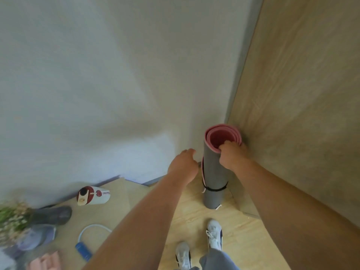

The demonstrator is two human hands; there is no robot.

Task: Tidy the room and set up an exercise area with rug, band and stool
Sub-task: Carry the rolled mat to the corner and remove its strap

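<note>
A rolled rug, grey on the outside and pink on the inside, stands upright on the wooden floor in the corner where the pale wall meets a wood-grain panel. A thin black strap circles the roll near its lower end, and a pale cord end shows at the base.

The person's right hand is clamped on the top rim of the roll: the fingers hook over the edge into the pink spiral, and the palm lies against the grey outer face. The left hand is just beside the roll on its left, fingers curled loosely, holding nothing; whether it touches the grey surface cannot be told from here. Both forearms are bare and extended forward.

Below the arms, two white trainers stand on the floor close to the foot of the roll, with grey trouser legs above them.

To the left, well apart from the roll, several items lie on the floor. A white and red container marked with lettering rests on its side near the wall base. A dark boot lies further left, next to a blurred bunch of flowers. A blue block with a pale loop handle sits nearer the person. A pink item shows at the bottom left edge, too blurred to identify.
</note>
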